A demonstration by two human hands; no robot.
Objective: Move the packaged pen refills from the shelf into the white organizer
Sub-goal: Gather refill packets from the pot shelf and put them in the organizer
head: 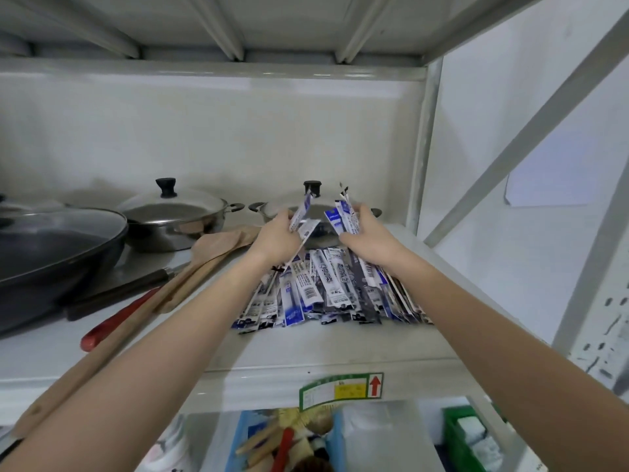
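Both hands, the left hand (277,241) and right hand (366,241), each grip a few refill packets over the pile of refills (326,291) on the shelf (306,345), whose packets lie lengthwise toward the person, just below the hands.

Pretty even, soft light, brightest on the wall (531,137) at right. Arms throw faint shadows on the shelf (306,345). Glare on the pot lids (170,204). Wide-angle bends the edges, and the bottom bins (469,437) look blurry, maybe out of focus.

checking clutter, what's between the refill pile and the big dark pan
In the head view, wooden spatulas and a red-handled tool lie between the refill pile and dark pan.
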